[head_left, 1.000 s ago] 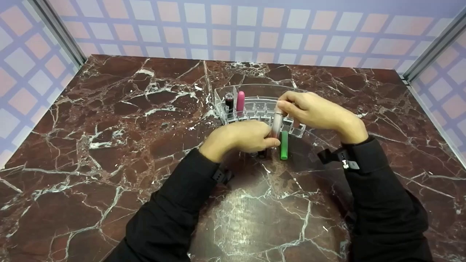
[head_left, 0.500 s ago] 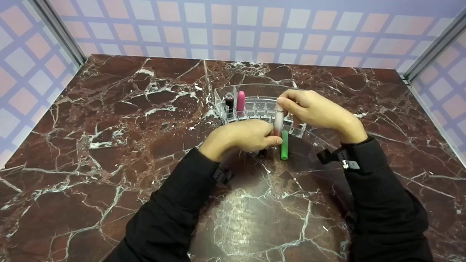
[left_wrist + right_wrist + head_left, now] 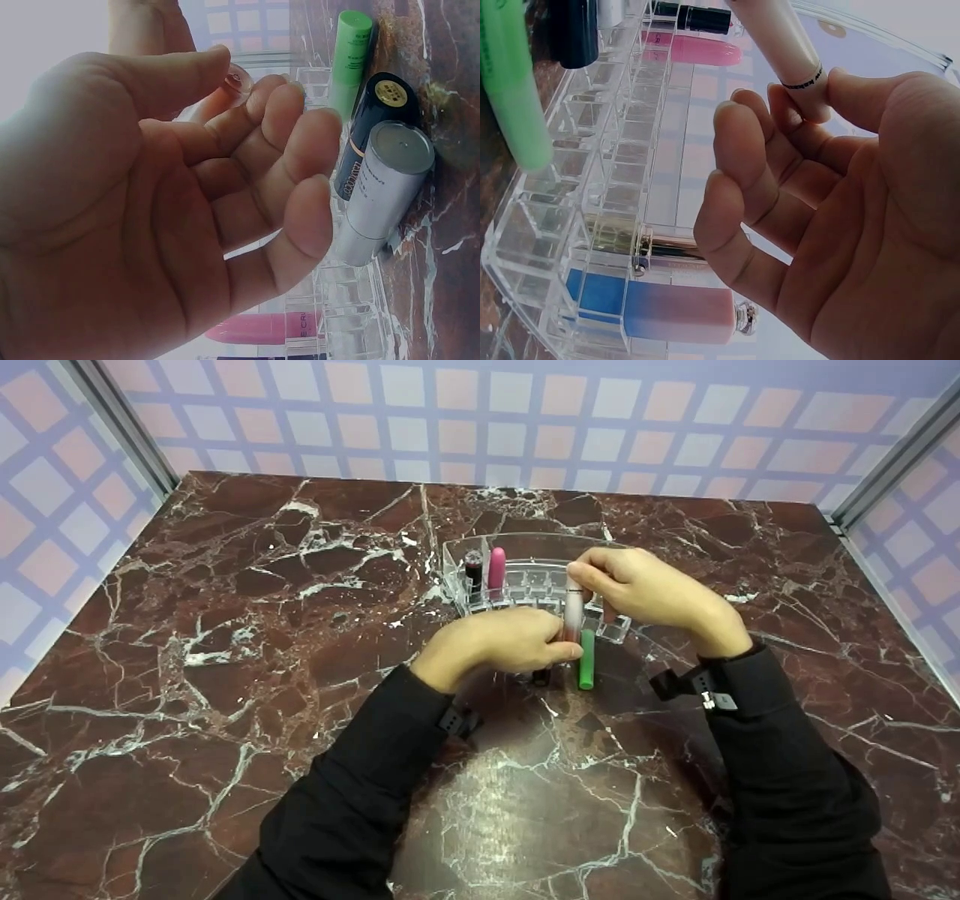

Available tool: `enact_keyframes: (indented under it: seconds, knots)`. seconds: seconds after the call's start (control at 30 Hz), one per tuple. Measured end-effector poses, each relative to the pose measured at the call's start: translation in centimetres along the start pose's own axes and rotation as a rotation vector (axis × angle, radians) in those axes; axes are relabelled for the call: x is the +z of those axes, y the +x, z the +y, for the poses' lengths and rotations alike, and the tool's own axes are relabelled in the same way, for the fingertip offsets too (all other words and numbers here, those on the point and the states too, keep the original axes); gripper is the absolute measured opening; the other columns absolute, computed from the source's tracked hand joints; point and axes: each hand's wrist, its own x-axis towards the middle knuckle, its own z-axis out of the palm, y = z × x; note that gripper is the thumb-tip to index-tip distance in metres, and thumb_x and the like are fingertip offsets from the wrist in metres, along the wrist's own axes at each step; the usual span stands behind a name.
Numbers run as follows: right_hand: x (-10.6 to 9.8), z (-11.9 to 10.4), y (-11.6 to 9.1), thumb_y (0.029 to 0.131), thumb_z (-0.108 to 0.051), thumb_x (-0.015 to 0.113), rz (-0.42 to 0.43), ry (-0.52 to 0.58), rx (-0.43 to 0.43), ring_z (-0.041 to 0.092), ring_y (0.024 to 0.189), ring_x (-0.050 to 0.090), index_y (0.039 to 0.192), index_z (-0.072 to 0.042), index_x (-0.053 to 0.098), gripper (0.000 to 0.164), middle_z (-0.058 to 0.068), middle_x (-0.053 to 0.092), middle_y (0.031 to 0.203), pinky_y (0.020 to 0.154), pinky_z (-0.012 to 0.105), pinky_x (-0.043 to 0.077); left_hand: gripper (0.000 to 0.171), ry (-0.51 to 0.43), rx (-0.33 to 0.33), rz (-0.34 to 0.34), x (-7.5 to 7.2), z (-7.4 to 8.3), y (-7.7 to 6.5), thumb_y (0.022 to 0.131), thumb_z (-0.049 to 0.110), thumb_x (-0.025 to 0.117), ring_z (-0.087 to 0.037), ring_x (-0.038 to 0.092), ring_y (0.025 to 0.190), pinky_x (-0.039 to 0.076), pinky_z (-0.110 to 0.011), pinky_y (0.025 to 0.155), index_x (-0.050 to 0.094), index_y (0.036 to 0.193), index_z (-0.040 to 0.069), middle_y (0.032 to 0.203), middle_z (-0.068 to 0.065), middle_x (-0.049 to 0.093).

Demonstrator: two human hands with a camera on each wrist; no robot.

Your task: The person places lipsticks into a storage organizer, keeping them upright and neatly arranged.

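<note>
Both hands hold one slim lip gloss tube [image 3: 574,613], whitish above and reddish below, nearly upright in front of a clear organizer [image 3: 534,579]. My left hand [image 3: 504,639] pinches its lower end between thumb and index finger; in the left wrist view the tube's clear end [image 3: 238,79] shows there, the other fingers loosely bent. Up at the top, my right hand [image 3: 651,586] grips it with thumb and index finger. Dark lettering rings the whitish part [image 3: 787,49] in the right wrist view. The left hand hides part of the organizer's front.
Near the hands lie a green tube [image 3: 586,660], a black lipstick [image 3: 375,112] and a silver tube [image 3: 388,176]. A pink tube [image 3: 496,571] and a black one [image 3: 472,576] stand in the organizer's left end. Its right end holds a blue-and-pink tube [image 3: 679,307] and a gold one [image 3: 676,247].
The lip gloss tube has become slightly more upright, and the left thumb now covers its lower end. The right hand has shifted slightly left. Surrounding items have stayed put.
</note>
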Motion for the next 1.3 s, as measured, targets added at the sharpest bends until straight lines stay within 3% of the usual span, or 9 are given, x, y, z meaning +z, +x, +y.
enact_keyframes:
  seconds: [0.33, 0.8, 1.1, 1.3]
  knots:
    - [0.01, -0.06, -0.02, 0.109, -0.043, 0.043, 0.002, 0.004, 0.008, 0.021, 0.06, 0.061, 0.115, -0.007, 0.066, 0.043, 0.007, 0.062, 0.077, 0.052, 0.029, 0.048, 0.038, -0.049, -0.027, -0.007, 0.01, -0.05, -0.15, 0.11, 0.036, 0.043, -0.013, 0.054, 0.068, 0.049, -0.033, 0.069, 0.063, 0.114, 0.003, 0.08, 0.0, 0.055]
    - [-0.09, -0.13, -0.13, 0.109, -0.043, 0.044, 0.043, 0.001, 0.012, 0.03, 0.064, 0.064, 0.115, -0.008, 0.066, 0.042, 0.007, 0.066, 0.083, 0.052, 0.029, 0.049, 0.037, -0.045, -0.043, 0.016, 0.04, -0.08, -0.07, 0.11, 0.035, 0.043, -0.015, 0.055, 0.069, 0.049, -0.033, 0.07, 0.063, 0.111, 0.004, 0.081, -0.001, 0.055]
    - [-0.47, -0.12, -0.24, 0.108, -0.047, 0.043, 0.113, -0.029, 0.017, 0.02, 0.061, 0.057, 0.11, -0.01, 0.066, 0.044, 0.005, 0.063, 0.082, 0.052, 0.029, 0.046, 0.039, 0.011, -0.135, 0.02, -0.24, -0.17, -0.32, 0.109, 0.043, 0.042, -0.014, 0.051, 0.065, 0.049, -0.033, 0.067, 0.058, 0.098, 0.009, 0.079, -0.001, 0.056]
    - [-0.71, -0.12, -0.24, 0.108, -0.045, 0.042, 0.156, -0.015, 0.014, 0.022, 0.062, 0.058, 0.112, -0.01, 0.065, 0.042, 0.002, 0.071, 0.091, 0.052, 0.027, 0.045, 0.043, -0.005, -0.165, 0.044, -0.67, -0.46, -0.7, 0.109, 0.043, 0.042, -0.013, 0.052, 0.063, 0.051, -0.033, 0.067, 0.064, 0.102, 0.006, 0.078, 0.0, 0.055]
